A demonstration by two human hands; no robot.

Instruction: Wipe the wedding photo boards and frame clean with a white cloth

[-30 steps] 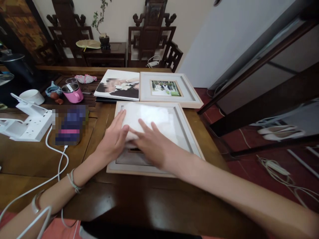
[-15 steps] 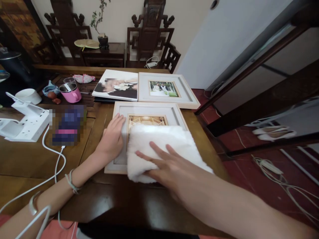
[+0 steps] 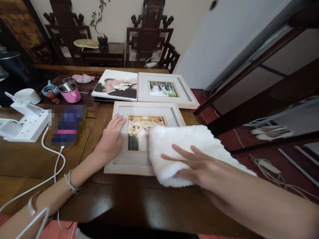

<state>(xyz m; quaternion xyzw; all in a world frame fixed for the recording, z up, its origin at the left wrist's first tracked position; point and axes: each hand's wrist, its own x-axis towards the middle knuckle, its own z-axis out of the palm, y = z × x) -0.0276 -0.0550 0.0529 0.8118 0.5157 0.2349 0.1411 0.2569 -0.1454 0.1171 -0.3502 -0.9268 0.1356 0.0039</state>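
Note:
A picture frame (image 3: pixel 132 163) with a pale wood edge lies flat on the wooden table, a wedding photo (image 3: pixel 139 132) inside its grey mat. My left hand (image 3: pixel 112 137) holds the frame's left edge, fingers bent over the rim, thumb hidden. Over the right part of the frame lies a fluffy white cloth (image 3: pixel 189 137), which hides the lower right corner and part of the photo. With fingers spread across its top, my right hand (image 3: pixel 196 162) grips this cloth; the thumb side tucks under its near fold.
Behind lie a second frame (image 3: pixel 185 88) and a white-edged photo panel (image 3: pixel 124 94). To the left are a phone (image 3: pixel 67 127) on a charging cable, a white power strip (image 3: pixel 32 127), a pink mug (image 3: pixel 71 94) and a white cup (image 3: pixel 27 96). A dark wooden rack (image 3: pixel 249 108) stands right.
My right hand has slid the white cloth to the right, past the frame's right edge. More of the wedding photo shows now. My left hand stays in place on the frame.

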